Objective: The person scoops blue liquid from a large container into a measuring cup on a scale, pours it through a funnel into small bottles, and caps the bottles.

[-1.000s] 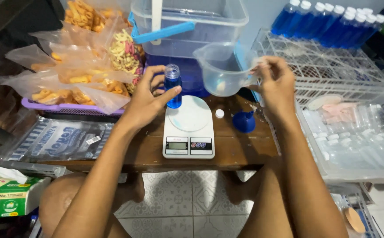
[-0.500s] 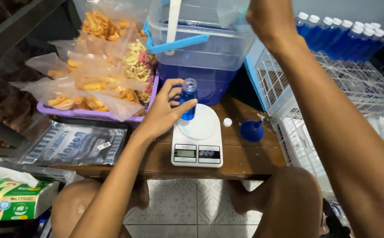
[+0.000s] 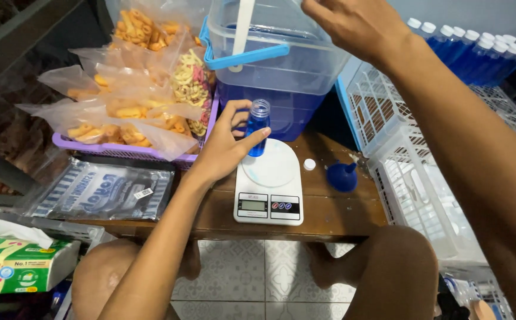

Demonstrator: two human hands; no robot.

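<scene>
left hand [image 3: 225, 151]: fingers wrapped round small blue bottle [image 3: 258, 127] on white scale [image 3: 270, 186]
right hand [image 3: 356, 24]: raised at tub [image 3: 276, 53], fingers loosely spread, holding nothing visible

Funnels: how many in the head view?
1. A blue funnel sits spout-up on the wooden table, right of the white scale, beside a white cap. Others may be hidden behind the bin.

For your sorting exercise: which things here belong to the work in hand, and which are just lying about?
In use: left hand holding the bottle on the scale; right hand at the tub; funnel; cap.

Lying about: snack bags; tissue box; white crates.
</scene>
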